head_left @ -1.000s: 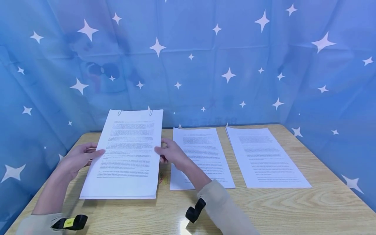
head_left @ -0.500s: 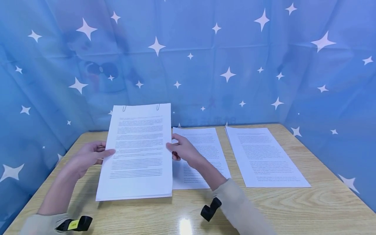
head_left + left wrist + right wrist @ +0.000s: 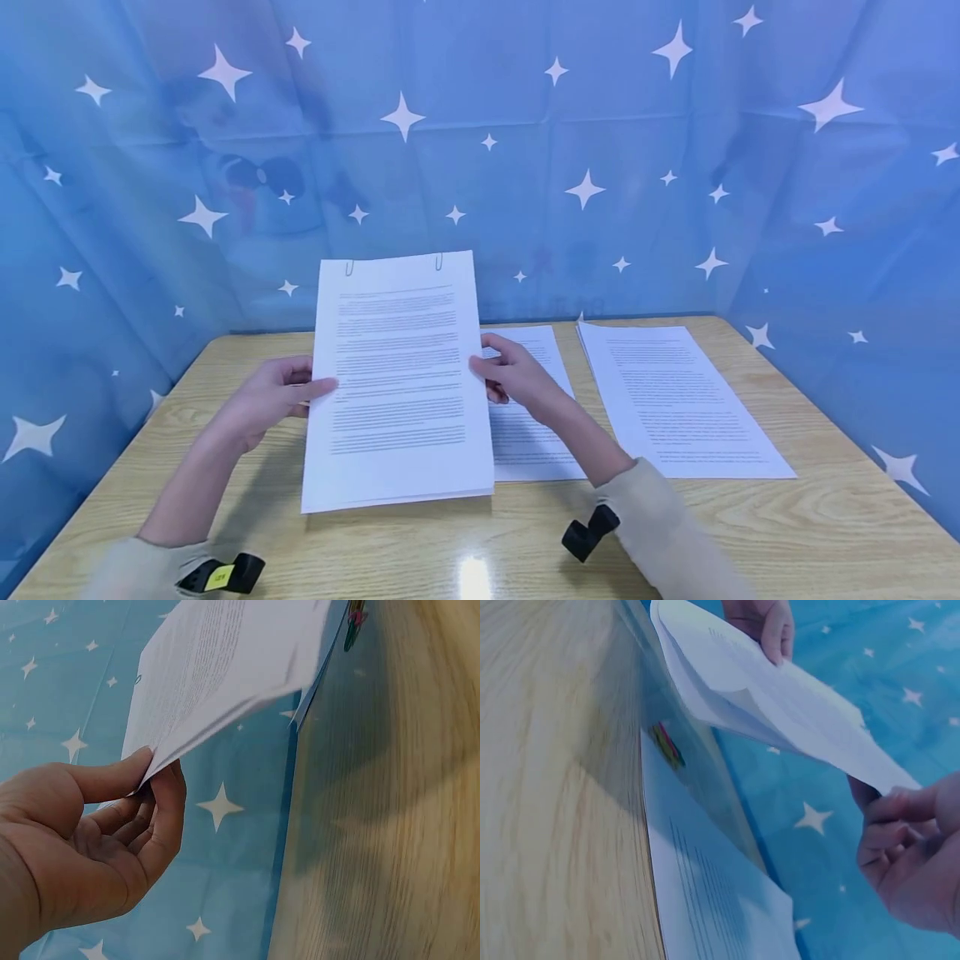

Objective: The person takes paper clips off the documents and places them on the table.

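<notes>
The left hand (image 3: 281,396) pinches the left edge of a clipped sheaf (image 3: 397,375), thumb over the printed face and fingers curled behind. Across from it the right hand (image 3: 517,379) has the opposite edge nipped the same way, thumb in front. Between them the sheaf is up off the table (image 3: 847,542), its top leaning back and its lower edges slightly fanned, with a shadow falling on the wood below. Near the sheaf's top corners sit two wire clips, a left clip (image 3: 349,267) and a right clip (image 3: 438,262). Both wrists come out of pale sleeves (image 3: 675,525), each with a black strap; the left strap (image 3: 221,575) bears a yellow label. Behind the sheaf, and partly hidden by it from the head view, the middle paper (image 3: 528,442) lies flat, printed side up. Just beside its edge I can make out a blurry little bunch of coloured bits (image 3: 667,746). Farther right lie the right-hand papers (image 3: 690,408), several sheets showing at the upper left corner. Beyond the table hangs a blue curtain (image 3: 525,183) scattered with white stars.
</notes>
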Tool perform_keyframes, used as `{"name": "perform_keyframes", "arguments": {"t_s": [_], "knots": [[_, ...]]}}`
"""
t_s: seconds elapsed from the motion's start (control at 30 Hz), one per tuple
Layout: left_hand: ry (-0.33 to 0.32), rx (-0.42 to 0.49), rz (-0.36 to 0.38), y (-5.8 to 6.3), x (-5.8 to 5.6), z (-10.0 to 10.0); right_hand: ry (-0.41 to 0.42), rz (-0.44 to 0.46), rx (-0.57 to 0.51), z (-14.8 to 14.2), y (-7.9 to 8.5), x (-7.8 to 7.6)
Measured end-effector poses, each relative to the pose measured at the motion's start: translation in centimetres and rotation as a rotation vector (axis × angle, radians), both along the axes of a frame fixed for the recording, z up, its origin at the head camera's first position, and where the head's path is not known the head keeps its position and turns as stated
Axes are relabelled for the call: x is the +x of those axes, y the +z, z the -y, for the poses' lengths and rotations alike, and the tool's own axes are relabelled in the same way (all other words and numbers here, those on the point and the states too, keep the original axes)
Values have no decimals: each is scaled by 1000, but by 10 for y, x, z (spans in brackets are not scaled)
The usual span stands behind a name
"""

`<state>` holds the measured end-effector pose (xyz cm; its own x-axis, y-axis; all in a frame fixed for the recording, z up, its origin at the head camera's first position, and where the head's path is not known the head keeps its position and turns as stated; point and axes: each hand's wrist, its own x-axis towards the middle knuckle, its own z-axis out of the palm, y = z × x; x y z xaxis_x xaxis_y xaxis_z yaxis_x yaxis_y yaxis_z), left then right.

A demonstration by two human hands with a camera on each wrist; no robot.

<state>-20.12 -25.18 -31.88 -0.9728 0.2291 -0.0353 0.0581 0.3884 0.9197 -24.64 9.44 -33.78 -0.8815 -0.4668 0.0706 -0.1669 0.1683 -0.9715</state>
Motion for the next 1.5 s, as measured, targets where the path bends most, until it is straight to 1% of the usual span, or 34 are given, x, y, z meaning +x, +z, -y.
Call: {"name": "perform_keyframes", "arguments": {"t_s": [0.13,0.3,0.47,0.63,0.77,0.87,1.1,1.27,1.43,1.5], "knots": [[-19,25,-8,-1,-2,-14,-23,-12,20,-15,3,1],[-43,55,-17,-1,-2,-29,-14,-37,22,-34,7,5],[-33,65,-17,-5,-3,-47,-4,-71,26,-52,9,8],[-20,98,-35,-11,-2,-66,-31,-107,46,-71,9,11],[-13,127,-37,-12,-1,-81,-63,-115,71,-86,10,12],[-18,138,-37,-12,0,-91,-67,-117,73,-97,10,12],[-59,160,-37,-13,0,-111,-64,-165,86,-120,12,14],[-71,169,-39,-12,-2,-123,-78,-198,106,-133,17,12],[-79,174,-33,-9,-3,-132,-76,-187,129,-143,22,10],[-87,177,-25,-9,-2,-133,-59,-183,141,-146,23,9]]}}
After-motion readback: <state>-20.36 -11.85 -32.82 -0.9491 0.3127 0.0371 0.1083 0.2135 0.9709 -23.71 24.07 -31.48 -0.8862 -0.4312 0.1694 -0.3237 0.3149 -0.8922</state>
